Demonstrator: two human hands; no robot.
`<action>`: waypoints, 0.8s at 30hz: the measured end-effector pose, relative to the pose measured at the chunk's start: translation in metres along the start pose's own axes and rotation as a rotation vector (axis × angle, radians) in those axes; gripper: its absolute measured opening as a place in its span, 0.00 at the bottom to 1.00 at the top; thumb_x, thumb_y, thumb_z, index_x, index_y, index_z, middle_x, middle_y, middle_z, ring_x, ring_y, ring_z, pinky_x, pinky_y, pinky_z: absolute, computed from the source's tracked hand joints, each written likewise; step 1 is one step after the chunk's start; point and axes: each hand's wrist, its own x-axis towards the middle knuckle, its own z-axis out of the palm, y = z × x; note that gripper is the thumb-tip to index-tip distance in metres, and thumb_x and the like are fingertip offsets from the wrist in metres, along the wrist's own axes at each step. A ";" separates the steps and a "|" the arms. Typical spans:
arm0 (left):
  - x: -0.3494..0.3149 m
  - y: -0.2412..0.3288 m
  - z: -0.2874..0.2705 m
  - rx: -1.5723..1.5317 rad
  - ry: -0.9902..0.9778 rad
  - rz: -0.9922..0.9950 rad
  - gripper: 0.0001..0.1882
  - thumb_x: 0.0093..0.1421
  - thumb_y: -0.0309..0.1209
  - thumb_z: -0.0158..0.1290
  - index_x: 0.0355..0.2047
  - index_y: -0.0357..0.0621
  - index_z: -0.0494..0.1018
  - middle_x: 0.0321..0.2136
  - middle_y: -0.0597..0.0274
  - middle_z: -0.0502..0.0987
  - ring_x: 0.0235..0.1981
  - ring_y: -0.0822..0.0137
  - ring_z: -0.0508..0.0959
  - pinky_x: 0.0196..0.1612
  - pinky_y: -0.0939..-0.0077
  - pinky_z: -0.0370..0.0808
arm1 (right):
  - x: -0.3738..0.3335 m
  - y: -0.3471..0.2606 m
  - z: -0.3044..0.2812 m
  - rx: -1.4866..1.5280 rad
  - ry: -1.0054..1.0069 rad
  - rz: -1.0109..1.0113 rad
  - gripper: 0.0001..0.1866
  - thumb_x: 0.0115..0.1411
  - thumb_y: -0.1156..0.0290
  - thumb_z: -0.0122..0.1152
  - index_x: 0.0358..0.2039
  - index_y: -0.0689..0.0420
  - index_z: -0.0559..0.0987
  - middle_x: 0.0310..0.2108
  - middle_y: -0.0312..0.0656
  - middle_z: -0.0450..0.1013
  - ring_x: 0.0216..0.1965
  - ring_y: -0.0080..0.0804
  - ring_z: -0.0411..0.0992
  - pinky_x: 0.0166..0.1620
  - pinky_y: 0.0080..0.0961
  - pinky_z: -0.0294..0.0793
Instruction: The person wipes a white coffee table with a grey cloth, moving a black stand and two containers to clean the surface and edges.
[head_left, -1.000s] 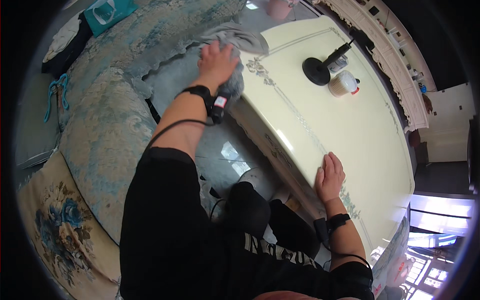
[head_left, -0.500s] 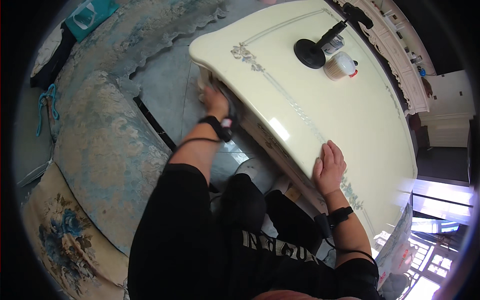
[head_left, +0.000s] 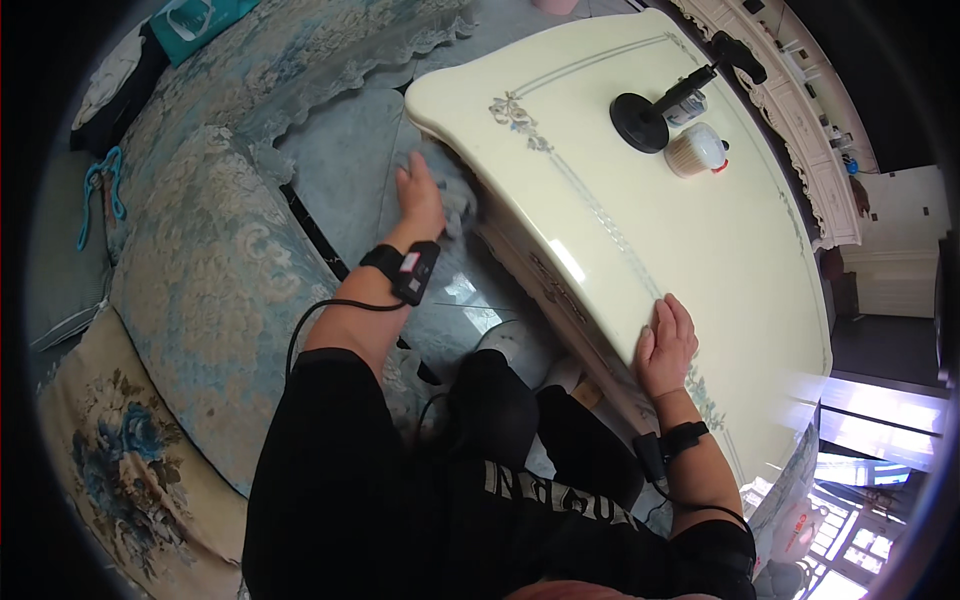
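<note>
My left hand [head_left: 422, 203] is low beside the near-left side of the cream table [head_left: 560, 150], above the floor. A grey, blurred cloth [head_left: 459, 204] is bunched against its palm, on the side toward the table. Some of its fingers are hidden behind the hand. My right hand [head_left: 668, 348] lies on the tabletop at the near edge, fingers spread a little and nothing in them. Ornate carving [head_left: 560, 285] runs along the table's side panel between the two hands.
On the tabletop stand a black round-based stand [head_left: 640, 122], a clear tub of thin sticks [head_left: 694, 152] and a small bottle [head_left: 688, 105]. A sofa with a patterned blue-grey cover [head_left: 210, 280] is on the left, with a floral cushion [head_left: 130, 450]. Grey floor tiles [head_left: 345, 165] lie between.
My left hand has come away from beneath the table's corner, turning upright beside the side panel with the grey cloth. The view has shifted slightly. My right hand stays on the tabletop.
</note>
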 end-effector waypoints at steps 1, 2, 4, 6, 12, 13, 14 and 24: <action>0.005 0.011 0.004 0.002 0.009 0.008 0.36 0.62 0.51 0.43 0.54 0.26 0.57 0.55 0.37 0.64 0.55 0.49 0.67 0.54 0.63 0.65 | 0.001 -0.003 0.001 0.000 -0.012 0.000 0.25 0.51 0.69 0.52 0.52 0.57 0.69 0.56 0.46 0.62 0.58 0.44 0.59 0.57 0.40 0.55; 0.008 0.018 0.010 0.105 0.103 0.036 0.34 0.62 0.50 0.43 0.52 0.26 0.59 0.52 0.38 0.66 0.52 0.50 0.69 0.53 0.62 0.66 | 0.002 -0.005 0.002 -0.001 -0.022 0.000 0.25 0.51 0.69 0.52 0.52 0.57 0.69 0.56 0.46 0.62 0.58 0.44 0.59 0.57 0.40 0.55; -0.003 0.022 0.024 0.206 0.157 0.162 0.29 0.59 0.43 0.47 0.50 0.27 0.61 0.46 0.40 0.70 0.46 0.50 0.72 0.50 0.61 0.68 | 0.002 -0.005 0.004 -0.002 -0.024 -0.004 0.25 0.51 0.69 0.52 0.53 0.57 0.69 0.56 0.46 0.62 0.58 0.44 0.59 0.57 0.40 0.55; -0.031 0.021 0.025 0.264 0.018 0.261 0.28 0.57 0.41 0.50 0.49 0.28 0.62 0.46 0.40 0.71 0.46 0.48 0.72 0.50 0.60 0.68 | 0.000 -0.003 0.003 -0.013 -0.026 0.004 0.25 0.51 0.69 0.52 0.53 0.57 0.69 0.57 0.46 0.62 0.58 0.44 0.59 0.57 0.40 0.55; -0.113 0.047 0.015 0.842 -0.429 0.620 0.24 0.50 0.37 0.58 0.45 0.36 0.69 0.42 0.41 0.72 0.45 0.45 0.72 0.48 0.60 0.70 | 0.001 0.000 0.002 0.001 0.004 -0.012 0.25 0.51 0.69 0.53 0.52 0.57 0.70 0.56 0.47 0.62 0.58 0.44 0.60 0.57 0.40 0.56; -0.118 0.052 0.014 0.868 -0.563 0.606 0.25 0.50 0.38 0.59 0.45 0.37 0.69 0.42 0.43 0.73 0.45 0.46 0.73 0.48 0.60 0.70 | 0.001 0.001 0.004 0.002 0.006 -0.010 0.25 0.51 0.69 0.53 0.52 0.57 0.70 0.56 0.47 0.63 0.58 0.44 0.60 0.57 0.40 0.56; -0.122 0.053 0.017 0.865 -0.560 0.616 0.25 0.50 0.38 0.59 0.45 0.37 0.69 0.42 0.43 0.73 0.45 0.46 0.73 0.48 0.60 0.70 | 0.001 0.002 0.004 0.002 0.014 -0.004 0.24 0.51 0.69 0.53 0.51 0.56 0.70 0.56 0.47 0.63 0.58 0.44 0.60 0.57 0.40 0.57; -0.058 0.124 0.047 0.879 -0.190 0.907 0.28 0.51 0.43 0.58 0.52 0.50 0.69 0.53 0.47 0.67 0.56 0.52 0.65 0.56 0.57 0.63 | 0.001 -0.003 0.007 0.039 0.065 -0.039 0.24 0.51 0.68 0.54 0.51 0.56 0.70 0.54 0.45 0.65 0.57 0.43 0.61 0.55 0.40 0.58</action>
